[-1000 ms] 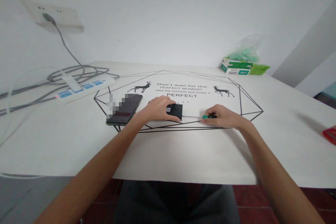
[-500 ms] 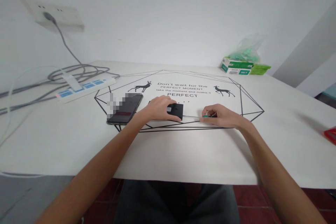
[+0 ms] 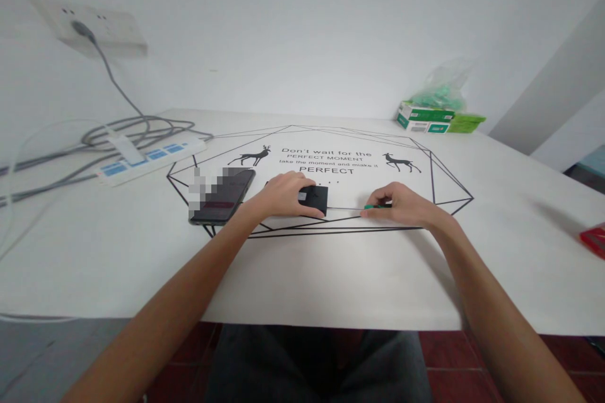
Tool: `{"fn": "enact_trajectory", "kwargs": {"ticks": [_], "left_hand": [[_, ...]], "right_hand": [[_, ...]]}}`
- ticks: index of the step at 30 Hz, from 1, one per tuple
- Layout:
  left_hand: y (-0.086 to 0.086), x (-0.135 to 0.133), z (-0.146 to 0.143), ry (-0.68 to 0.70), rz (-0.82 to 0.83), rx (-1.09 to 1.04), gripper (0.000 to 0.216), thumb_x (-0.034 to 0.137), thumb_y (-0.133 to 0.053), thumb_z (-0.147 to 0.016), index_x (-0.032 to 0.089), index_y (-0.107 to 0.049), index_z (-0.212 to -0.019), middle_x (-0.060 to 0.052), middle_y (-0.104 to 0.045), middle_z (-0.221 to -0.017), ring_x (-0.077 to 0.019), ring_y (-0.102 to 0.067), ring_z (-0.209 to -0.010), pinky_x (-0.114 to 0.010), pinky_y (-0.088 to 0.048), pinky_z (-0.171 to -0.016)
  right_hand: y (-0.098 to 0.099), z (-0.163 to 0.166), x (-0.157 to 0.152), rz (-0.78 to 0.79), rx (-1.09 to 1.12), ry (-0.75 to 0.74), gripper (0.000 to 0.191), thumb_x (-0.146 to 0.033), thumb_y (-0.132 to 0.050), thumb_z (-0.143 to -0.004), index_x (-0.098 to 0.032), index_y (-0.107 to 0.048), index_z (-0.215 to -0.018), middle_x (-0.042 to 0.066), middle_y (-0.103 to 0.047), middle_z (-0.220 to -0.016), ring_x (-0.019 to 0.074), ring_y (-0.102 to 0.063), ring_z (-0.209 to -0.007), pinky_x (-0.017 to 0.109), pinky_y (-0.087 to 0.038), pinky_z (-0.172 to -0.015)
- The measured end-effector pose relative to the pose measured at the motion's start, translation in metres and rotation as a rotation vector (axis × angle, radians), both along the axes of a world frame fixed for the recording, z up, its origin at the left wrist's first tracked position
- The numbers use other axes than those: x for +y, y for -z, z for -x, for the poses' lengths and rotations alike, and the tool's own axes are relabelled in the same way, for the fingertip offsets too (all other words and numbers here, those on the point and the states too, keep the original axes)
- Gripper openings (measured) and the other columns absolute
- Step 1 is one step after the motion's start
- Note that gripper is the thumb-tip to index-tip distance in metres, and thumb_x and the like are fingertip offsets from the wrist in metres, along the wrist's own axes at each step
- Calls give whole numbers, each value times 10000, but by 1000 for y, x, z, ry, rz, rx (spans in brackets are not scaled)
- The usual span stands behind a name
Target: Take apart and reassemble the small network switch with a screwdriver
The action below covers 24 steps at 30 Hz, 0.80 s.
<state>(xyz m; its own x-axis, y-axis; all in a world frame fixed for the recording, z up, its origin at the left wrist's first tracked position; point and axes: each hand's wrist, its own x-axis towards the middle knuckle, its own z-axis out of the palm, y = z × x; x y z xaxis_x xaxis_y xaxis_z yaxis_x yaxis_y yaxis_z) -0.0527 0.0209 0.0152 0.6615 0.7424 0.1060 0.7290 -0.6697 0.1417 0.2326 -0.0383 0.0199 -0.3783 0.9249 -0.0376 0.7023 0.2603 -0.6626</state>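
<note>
My left hand (image 3: pixel 289 195) is closed over a flat black box-like device (image 3: pixel 317 199), thumb along its near edge and fingers over the far side. The device lies on the white table (image 3: pixel 331 283), and much of it is hidden under the hand. To its right, my right hand (image 3: pixel 397 204) grips the green and black handle of a screwdriver (image 3: pixel 371 207). The thin metal shaft points left and its tip meets the right side of the device. Left of my left hand lies a dark phone (image 3: pixel 225 196), its screen partly pixelated.
A white power strip (image 3: pixel 154 160) and coiled grey cable (image 3: pixel 108 132) lie at the left, wired to a wall socket (image 3: pixel 104 25). Green and white boxes (image 3: pixel 425 117) with a plastic bag (image 3: pixel 442 91) stand at the back right. A red object (image 3: pixel 594 239) sits at the right edge.
The view has shifted slightly. My right fingers have turned a little around the screwdriver handle, with more of its dark part showing. My left hand stays on the black device.
</note>
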Motion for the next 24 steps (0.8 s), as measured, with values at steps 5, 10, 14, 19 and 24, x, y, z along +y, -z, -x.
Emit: {"fn": "enact_trajectory", "kwargs": {"ticks": [5, 10, 14, 19, 24], "left_hand": [[-1, 0, 1, 1, 6, 2, 843, 856, -555, -679, 206, -638, -1209, -111, -672, -1113, -313, -585, -1071, -381, -450, -883], [-3, -1, -1, -3, 19, 2, 831, 848, -568, -677, 204, -643, -1198, -113, -672, -1120, -314, -588, -1070, -382, -452, -889], [-4, -3, -1, -2, 21, 0, 830, 845, -572, -678, 200, -643, -1196, -117, -672, -1120, -319, -591, -1067, -385, -451, -884], [-3, -2, -1, -1, 17, -2, 823, 839, -573, -683, 198, -643, -1195, -117, -672, -1119, -318, -588, -1062, -385, -451, -869], [-3, -2, -1, -5, 23, 3, 833, 840, -572, -684, 191, -640, -1201, -122, -669, -1121, -318, -585, -1064, -386, -450, -876]], "right_hand": [[-1, 3, -3, 66, 71, 13, 378, -526, -727, -717, -167, -617, -671, -28, -508, -572, 115, -468, -534, 265, -335, -520], [-2, 6, -7, 135, 103, 21, 389, -500, -767, -689, -186, -537, -705, -27, -555, -652, 97, -521, -445, 259, -393, -492], [-4, 7, -8, 162, 82, 43, 410, -523, -765, -677, -199, -521, -731, -32, -548, -619, 88, -461, -414, 253, -341, -439], [-5, 9, -7, 16, 28, 38, 408, -571, -706, -720, -189, -562, -706, -26, -524, -581, 107, -429, -530, 250, -319, -509], [-3, 9, -6, 32, 24, 84, 397, -557, -557, -846, -185, -577, -710, -3, -574, -566, 106, -413, -489, 266, -322, -516]]}}
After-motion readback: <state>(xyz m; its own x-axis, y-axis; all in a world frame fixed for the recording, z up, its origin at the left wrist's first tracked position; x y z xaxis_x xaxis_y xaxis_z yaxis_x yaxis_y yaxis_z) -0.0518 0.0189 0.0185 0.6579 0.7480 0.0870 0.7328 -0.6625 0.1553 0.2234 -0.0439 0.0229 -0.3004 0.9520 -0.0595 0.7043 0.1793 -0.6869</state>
